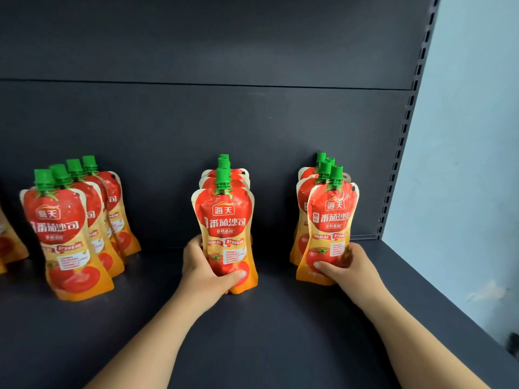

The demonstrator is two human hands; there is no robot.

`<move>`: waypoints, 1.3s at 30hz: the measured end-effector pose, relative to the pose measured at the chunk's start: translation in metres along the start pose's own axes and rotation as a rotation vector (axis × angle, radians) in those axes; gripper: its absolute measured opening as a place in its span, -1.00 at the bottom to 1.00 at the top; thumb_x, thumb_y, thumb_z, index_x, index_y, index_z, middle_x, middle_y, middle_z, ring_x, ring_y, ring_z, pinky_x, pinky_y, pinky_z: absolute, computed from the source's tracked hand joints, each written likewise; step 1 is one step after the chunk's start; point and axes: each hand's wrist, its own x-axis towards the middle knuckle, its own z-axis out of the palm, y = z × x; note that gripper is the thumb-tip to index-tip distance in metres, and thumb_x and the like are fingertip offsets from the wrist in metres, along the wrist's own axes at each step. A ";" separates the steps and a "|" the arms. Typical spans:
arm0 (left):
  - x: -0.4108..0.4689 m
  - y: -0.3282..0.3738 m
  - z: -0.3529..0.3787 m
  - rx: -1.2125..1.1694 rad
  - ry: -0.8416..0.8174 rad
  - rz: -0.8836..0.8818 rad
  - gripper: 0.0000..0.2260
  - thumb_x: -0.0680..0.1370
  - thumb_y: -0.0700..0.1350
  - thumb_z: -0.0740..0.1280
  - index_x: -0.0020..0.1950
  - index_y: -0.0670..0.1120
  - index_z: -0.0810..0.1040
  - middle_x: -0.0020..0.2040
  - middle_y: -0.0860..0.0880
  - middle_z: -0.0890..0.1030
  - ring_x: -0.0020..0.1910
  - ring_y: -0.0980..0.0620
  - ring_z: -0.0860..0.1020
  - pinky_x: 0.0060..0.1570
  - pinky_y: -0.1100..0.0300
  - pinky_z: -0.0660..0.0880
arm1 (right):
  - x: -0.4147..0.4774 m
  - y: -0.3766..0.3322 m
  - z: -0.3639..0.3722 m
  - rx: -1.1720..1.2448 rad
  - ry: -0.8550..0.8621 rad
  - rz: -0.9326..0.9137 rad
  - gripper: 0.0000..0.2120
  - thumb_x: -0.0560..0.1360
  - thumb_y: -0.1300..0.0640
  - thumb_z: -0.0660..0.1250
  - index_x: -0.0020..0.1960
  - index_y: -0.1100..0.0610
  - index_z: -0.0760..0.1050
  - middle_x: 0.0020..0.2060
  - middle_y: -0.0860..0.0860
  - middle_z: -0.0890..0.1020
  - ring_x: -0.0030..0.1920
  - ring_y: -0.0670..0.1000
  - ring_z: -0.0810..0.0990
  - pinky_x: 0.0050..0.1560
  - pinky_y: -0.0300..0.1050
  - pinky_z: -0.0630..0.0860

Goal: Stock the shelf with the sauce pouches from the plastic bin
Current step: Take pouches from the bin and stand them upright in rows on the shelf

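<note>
The left hand [206, 272] is clamped around the lower half of the front pouch [226, 240] of a middle row, thumb across its printed face, fingers behind. The right hand [346, 265] grips the base of the front pouch [328, 234] of a row near the shelf's right edge, thumb on the front. Both pouches stand upright on the dark shelf [280, 332], each with more pouches lined up behind it toward the back panel [196, 130]. A third row [70, 234] stands near the left edge. The plastic bin is out of view. The pouches look soft, glossy and probably slippery, bottom-heavy with sauce; holding low around the belly, below the green cap [223, 178], seems steadiest.
</note>
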 end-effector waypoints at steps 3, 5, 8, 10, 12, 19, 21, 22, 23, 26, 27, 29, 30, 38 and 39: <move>0.000 -0.001 0.000 0.046 0.023 0.027 -0.20 0.29 -0.18 0.54 0.37 -0.08 0.12 0.21 0.04 0.20 0.18 0.11 0.27 0.08 0.16 0.36 | 0.001 0.001 0.000 0.019 -0.013 0.013 -0.43 0.35 0.04 0.47 0.26 0.13 0.31 0.06 -0.03 0.50 0.03 -0.03 0.49 0.03 -0.16 0.45; 0.002 0.000 -0.002 0.018 0.004 0.017 -0.19 0.30 -0.18 0.53 0.38 -0.08 0.10 0.20 0.06 0.21 0.15 0.13 0.28 0.07 0.18 0.36 | 0.002 0.001 0.000 0.017 -0.012 0.007 -0.43 0.35 0.04 0.47 0.27 0.13 0.32 0.05 -0.04 0.50 0.04 -0.03 0.49 0.04 -0.16 0.45; 0.002 0.000 -0.002 -0.022 -0.074 -0.016 -0.26 0.34 -0.18 0.50 0.36 -0.06 0.12 0.15 0.08 0.26 0.11 0.11 0.34 0.01 0.19 0.35 | 0.004 0.001 -0.001 0.016 -0.005 -0.006 -0.44 0.34 0.05 0.48 0.25 0.13 0.35 0.02 -0.05 0.51 0.02 -0.03 0.50 0.02 -0.17 0.43; 0.002 -0.001 -0.001 -0.010 -0.062 -0.005 -0.29 0.35 -0.17 0.50 0.34 -0.06 0.15 0.15 0.08 0.24 0.11 0.11 0.34 0.00 0.20 0.35 | 0.003 0.001 -0.001 0.006 0.011 -0.013 -0.49 0.34 0.05 0.49 0.20 0.12 0.36 0.01 -0.05 0.51 0.00 -0.04 0.50 -0.01 -0.17 0.42; 0.001 0.000 0.001 -0.010 -0.053 -0.003 -0.29 0.35 -0.17 0.50 0.35 -0.07 0.15 0.14 0.08 0.22 0.10 0.12 0.32 0.00 0.21 0.35 | 0.004 0.002 -0.001 0.004 0.020 -0.012 -0.49 0.33 0.05 0.49 0.19 0.12 0.37 0.00 -0.04 0.51 -0.01 -0.04 0.49 -0.01 -0.17 0.42; 0.000 0.000 0.005 0.010 -0.047 0.011 -0.31 0.35 -0.17 0.50 0.33 -0.09 0.17 0.13 0.07 0.19 0.10 0.14 0.30 0.00 0.25 0.32 | 0.005 0.004 -0.003 -0.034 0.028 -0.034 -0.44 0.34 0.04 0.48 0.24 0.17 0.35 -0.01 -0.06 0.47 -0.02 -0.06 0.46 -0.03 -0.18 0.41; 0.000 0.000 0.005 0.000 -0.053 0.019 -0.32 0.35 -0.17 0.50 0.33 -0.09 0.17 0.14 0.07 0.20 0.10 0.14 0.30 -0.01 0.25 0.32 | 0.005 0.004 -0.003 -0.070 0.043 -0.054 -0.45 0.34 0.04 0.48 0.24 0.17 0.36 0.02 -0.03 0.50 -0.02 -0.06 0.45 -0.04 -0.18 0.39; 0.000 0.000 0.004 -0.002 -0.056 0.021 -0.32 0.35 -0.17 0.50 0.33 -0.09 0.17 0.14 0.07 0.20 0.10 0.14 0.30 -0.02 0.26 0.32 | 0.006 0.003 -0.002 -0.091 0.055 -0.063 -0.44 0.34 0.03 0.48 0.24 0.17 0.36 0.06 0.01 0.51 -0.01 -0.06 0.45 -0.04 -0.18 0.40; 0.000 0.000 0.004 -0.002 -0.060 0.021 -0.32 0.35 -0.17 0.50 0.33 -0.08 0.17 0.14 0.07 0.20 0.10 0.14 0.30 -0.03 0.26 0.32 | 0.006 0.004 -0.002 -0.109 0.068 -0.069 -0.43 0.33 0.02 0.48 0.24 0.17 0.37 0.11 0.04 0.52 0.00 -0.05 0.45 -0.03 -0.17 0.41; 0.000 0.000 0.004 -0.008 -0.069 0.027 -0.32 0.35 -0.16 0.49 0.33 -0.07 0.16 0.14 0.08 0.22 0.09 0.15 0.31 -0.03 0.25 0.33 | 0.006 0.006 0.002 -0.127 0.103 -0.071 -0.40 0.32 0.00 0.49 0.26 0.17 0.36 0.17 0.08 0.51 0.08 0.01 0.49 0.01 -0.14 0.43; 0.001 0.000 0.004 -0.010 -0.069 0.030 -0.32 0.35 -0.16 0.49 0.33 -0.07 0.16 0.14 0.08 0.23 0.09 0.15 0.32 -0.03 0.25 0.33 | 0.005 0.007 0.003 -0.128 0.110 -0.072 -0.39 0.32 -0.01 0.49 0.26 0.17 0.35 0.17 0.08 0.51 0.10 0.02 0.50 0.01 -0.13 0.43; 0.003 -0.002 0.004 -0.019 -0.066 0.034 -0.30 0.35 -0.15 0.50 0.33 -0.06 0.14 0.13 0.09 0.26 0.09 0.15 0.33 -0.02 0.24 0.33 | 0.005 0.010 0.005 -0.133 0.115 -0.077 -0.39 0.33 -0.02 0.48 0.26 0.16 0.34 0.18 0.08 0.51 0.05 -0.01 0.48 0.02 -0.13 0.43; 0.003 -0.003 0.005 -0.027 -0.065 0.035 -0.28 0.34 -0.15 0.50 0.34 -0.05 0.13 0.14 0.09 0.27 0.10 0.15 0.33 0.00 0.23 0.34 | 0.005 0.010 0.006 -0.135 0.114 -0.075 -0.39 0.33 -0.03 0.47 0.27 0.16 0.34 0.17 0.08 0.51 0.03 -0.02 0.46 0.01 -0.14 0.43; -0.018 -0.004 -0.006 -0.052 0.120 0.019 -0.26 0.38 -0.06 0.46 0.44 -0.05 0.13 0.43 -0.03 0.24 0.39 -0.02 0.26 0.26 0.09 0.30 | -0.027 0.006 0.001 -0.146 0.184 -0.046 -0.29 0.41 -0.01 0.42 0.42 0.21 0.19 0.30 0.12 0.41 0.27 0.10 0.44 0.10 -0.10 0.37; -0.030 -0.001 -0.009 -0.035 0.163 0.016 -0.31 0.41 -0.06 0.43 0.44 -0.05 0.16 0.45 -0.05 0.23 0.42 -0.03 0.23 0.30 0.07 0.27 | -0.038 0.005 -0.003 -0.141 0.192 -0.052 -0.30 0.43 0.00 0.40 0.43 0.21 0.18 0.31 0.12 0.40 0.28 0.10 0.42 0.12 -0.10 0.36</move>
